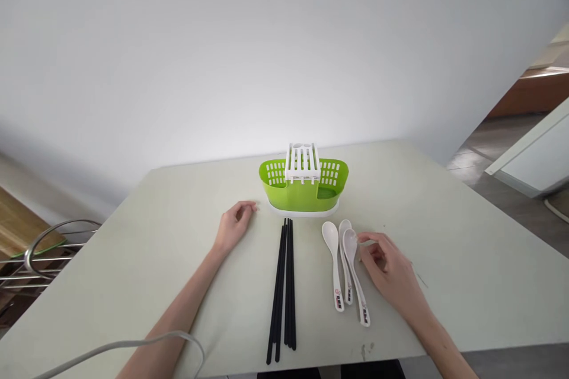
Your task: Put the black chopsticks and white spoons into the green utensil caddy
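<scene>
My left hand (235, 224) rests on the table left of the basket, fingers curled in and nothing seen in them. My right hand (386, 260) lies at the right of three white spoons, loosely bent with a gap between thumb and fingers. Its fingertips are at the bowl of the rightmost spoon (350, 241); whether they touch it I cannot tell. Beside that lie the middle spoon (345, 226) and the left spoon (331, 235), bowls pointing away from me. Several black chopsticks (290, 284) lie lengthwise between my hands. Behind them stands a green cutlery basket (302, 196) with a white slatted rack (303, 163).
The pale table (200, 183) reaches back to a white wall (284, 47). A grey cable (133, 343) crosses over my left forearm. Off the left edge stands a metal wire rack (40, 266) with a wooden board (22, 225). A white panel (533, 148) stands beyond the right side.
</scene>
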Motion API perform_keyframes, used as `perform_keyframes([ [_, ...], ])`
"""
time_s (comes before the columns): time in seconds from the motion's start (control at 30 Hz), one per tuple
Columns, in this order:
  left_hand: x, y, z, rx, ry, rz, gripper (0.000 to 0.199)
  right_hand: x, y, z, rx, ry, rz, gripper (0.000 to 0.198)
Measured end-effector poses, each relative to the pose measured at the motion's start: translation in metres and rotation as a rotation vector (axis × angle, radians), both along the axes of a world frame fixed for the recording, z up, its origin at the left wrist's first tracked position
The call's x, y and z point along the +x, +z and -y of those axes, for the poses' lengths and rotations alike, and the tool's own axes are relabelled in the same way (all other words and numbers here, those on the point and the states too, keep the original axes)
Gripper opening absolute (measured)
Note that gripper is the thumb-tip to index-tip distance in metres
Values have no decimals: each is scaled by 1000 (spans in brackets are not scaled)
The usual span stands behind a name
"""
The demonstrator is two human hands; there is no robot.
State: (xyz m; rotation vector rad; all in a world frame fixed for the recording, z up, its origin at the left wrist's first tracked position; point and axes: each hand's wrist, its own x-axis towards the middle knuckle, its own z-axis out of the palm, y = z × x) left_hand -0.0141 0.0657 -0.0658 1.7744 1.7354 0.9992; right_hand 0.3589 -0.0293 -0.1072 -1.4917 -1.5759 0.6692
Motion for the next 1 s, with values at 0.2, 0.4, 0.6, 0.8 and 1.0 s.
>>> perform_keyframes([
  [0.2,0,3,-2,-8,-71,36,28,4,-3,0,-6,0,-12,23],
  [0.4,21,0,18,-45,-290,-223,15,8,-3,2,-34,-9,-9,26],
  [0.6,35,3,26,15,-335,-373,22,10,-5,1,-29,-9,-2,27],
  [0.8,45,7,33,31,-373,-417,28,13,-8,2,-52,-4,-13,27],
  [1.0,47,4,34,35,-372,-435,28,12,-6,1,-48,-4,-15,26],
])
